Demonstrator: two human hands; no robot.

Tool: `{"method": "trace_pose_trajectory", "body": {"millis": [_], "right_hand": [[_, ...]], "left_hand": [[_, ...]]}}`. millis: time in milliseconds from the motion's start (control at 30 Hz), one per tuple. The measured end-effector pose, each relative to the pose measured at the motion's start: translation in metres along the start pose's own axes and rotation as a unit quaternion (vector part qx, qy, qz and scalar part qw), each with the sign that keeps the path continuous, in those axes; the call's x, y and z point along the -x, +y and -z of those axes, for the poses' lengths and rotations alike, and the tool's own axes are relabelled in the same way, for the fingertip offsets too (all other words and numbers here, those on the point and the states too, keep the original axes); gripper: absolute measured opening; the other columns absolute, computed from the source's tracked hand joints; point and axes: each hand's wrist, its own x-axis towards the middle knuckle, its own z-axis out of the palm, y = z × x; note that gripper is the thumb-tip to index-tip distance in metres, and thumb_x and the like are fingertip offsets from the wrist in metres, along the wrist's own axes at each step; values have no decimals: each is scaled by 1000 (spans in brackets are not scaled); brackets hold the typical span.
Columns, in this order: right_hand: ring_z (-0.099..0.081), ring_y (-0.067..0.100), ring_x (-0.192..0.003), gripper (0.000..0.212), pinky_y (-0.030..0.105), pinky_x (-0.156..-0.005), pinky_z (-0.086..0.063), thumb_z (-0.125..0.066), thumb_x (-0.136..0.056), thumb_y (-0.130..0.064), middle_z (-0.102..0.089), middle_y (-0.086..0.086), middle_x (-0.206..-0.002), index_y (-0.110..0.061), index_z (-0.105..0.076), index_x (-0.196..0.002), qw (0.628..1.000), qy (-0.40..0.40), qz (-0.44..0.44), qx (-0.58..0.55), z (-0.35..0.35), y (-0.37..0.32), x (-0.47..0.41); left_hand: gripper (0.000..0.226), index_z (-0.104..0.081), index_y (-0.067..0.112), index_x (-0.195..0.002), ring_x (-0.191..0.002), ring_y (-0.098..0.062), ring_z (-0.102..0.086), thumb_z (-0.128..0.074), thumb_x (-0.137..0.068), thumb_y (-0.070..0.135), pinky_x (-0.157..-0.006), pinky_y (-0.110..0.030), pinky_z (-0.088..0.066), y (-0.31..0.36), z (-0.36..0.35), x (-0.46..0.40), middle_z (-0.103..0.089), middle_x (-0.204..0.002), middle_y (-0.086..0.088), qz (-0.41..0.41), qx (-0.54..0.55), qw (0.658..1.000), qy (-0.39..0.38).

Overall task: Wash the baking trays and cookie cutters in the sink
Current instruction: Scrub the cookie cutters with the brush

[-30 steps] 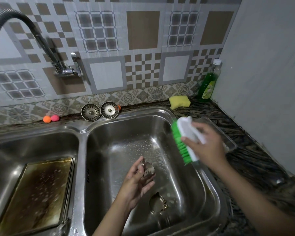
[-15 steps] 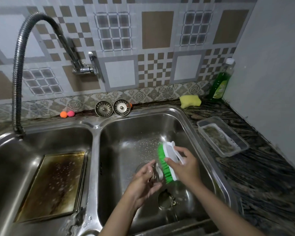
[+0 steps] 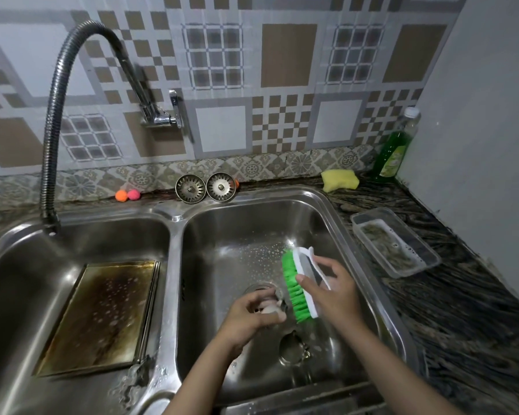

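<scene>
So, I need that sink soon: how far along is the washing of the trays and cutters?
Nothing shows as finished. In hand: the left hand holds a small metal cutter over the right basin, and the right hand grips the green brush against it. Left: the baking tray in the left basin looks browned and soap-flecked, and another cutter lies on the right basin's floor.

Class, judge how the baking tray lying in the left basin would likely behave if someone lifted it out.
The baking tray looks like thin rigid metal, so probably stiff and fairly light. Suds spot its surface, so it may be slippery. It lies tilted against the left basin wall, so it might slide when nudged.
</scene>
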Motion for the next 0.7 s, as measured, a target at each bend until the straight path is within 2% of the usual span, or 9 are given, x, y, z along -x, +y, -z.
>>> {"method": "trace_pose_trajectory", "body": {"millis": [133, 233, 333, 433, 533, 600, 633, 700], "right_hand": [[-71, 21, -84, 41, 31, -67, -57, -84, -67, -6, -72, 12, -99, -23, -67, -100, 995, -64, -32, -68, -11, 4, 11], [-72, 24, -83, 36, 33, -67, -58, -79, -73, -3, -72, 14, -99, -16, -65, -103, 985, -34, -85, -148, -14, 8, 21], [-72, 22, -80, 35, 33, -65, -56, -78, -75, -9, -74, 7, -95, -15, -63, -106, 977, -17, -114, -180, -20, 11, 32], [-71, 24, -87, 36, 40, -76, -58, -81, -73, -15, -72, 8, -101, -17, -64, -104, 976, 17, -128, -177, -28, 20, 38], [-71, 23, -91, 37, 44, -83, -57, -83, -70, -16, -72, 6, -103, -21, -65, -103, 979, 49, -123, -154, -28, 22, 37], [-71, 23, -91, 39, 43, -82, -57, -84, -70, -14, -72, 6, -102, -22, -65, -104, 982, 47, -101, -151, -26, 15, 36], [-71, 24, -90, 42, 44, -81, -58, -85, -69, -14, -72, 7, -101, -21, -65, -105, 984, 32, -86, -153, -25, 11, 37], [-71, 25, -89, 48, 42, -79, -58, -85, -63, -16, -72, 10, -100, -17, -65, -106, 988, -16, -42, -145, -27, 1, 39]], "left_hand": [[74, -64, 6, -110, -89, -24, -65, -87, -40, 11, -82, -41, -56, 1, 7, 0, -69, -107, -15, -54, -14, 998, 10], [84, -59, 5, -114, -93, -28, -66, -89, -35, 12, -80, -41, -58, -2, 9, 2, -69, -108, -18, -45, 54, 997, 42], [66, -59, 8, -113, -87, -24, -67, -88, -54, 7, -66, -30, -55, -6, 2, 7, -71, -103, -13, -45, 117, 990, 64], [36, -59, 11, -112, -83, -24, -69, -67, -79, -1, -62, -28, -56, -8, -9, 11, -73, -96, -10, -30, 193, 978, 77], [30, -60, 16, -113, -84, -24, -71, -61, -86, 4, -60, -28, -56, -10, -14, 11, -68, -107, -13, -11, 219, 972, 83], [33, -59, 17, -119, -92, -25, -68, -61, -88, 10, -65, -32, -57, -12, -12, 9, -65, -118, -13, 8, 225, 970, 93], [35, -58, 16, -122, -95, -26, -66, -60, -88, 11, -73, -36, -57, -11, -12, 7, -63, -122, -13, 17, 232, 968, 96], [40, -57, 12, -126, -90, -27, -66, -60, -86, 9, -82, -41, -53, -9, -11, 6, -63, -121, -17, 28, 243, 966, 85]]}}
